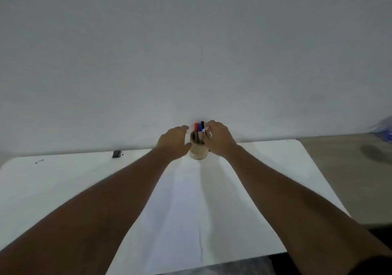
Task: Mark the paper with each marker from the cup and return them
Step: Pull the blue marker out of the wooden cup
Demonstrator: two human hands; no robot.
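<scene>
Your left hand (174, 141) is cupping the cup (198, 150), fingers loosely spread against its side. Your right hand (218, 139) is pinching a marker (203, 126). Markers are standing near upright in the cup, caps up, at the table's (63, 181) far edge, beyond the paper (180, 211).

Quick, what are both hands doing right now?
Left hand: open, beside the cup, holding nothing.
Right hand: fingers curled at the markers; whether it grips one cannot be told.
</scene>
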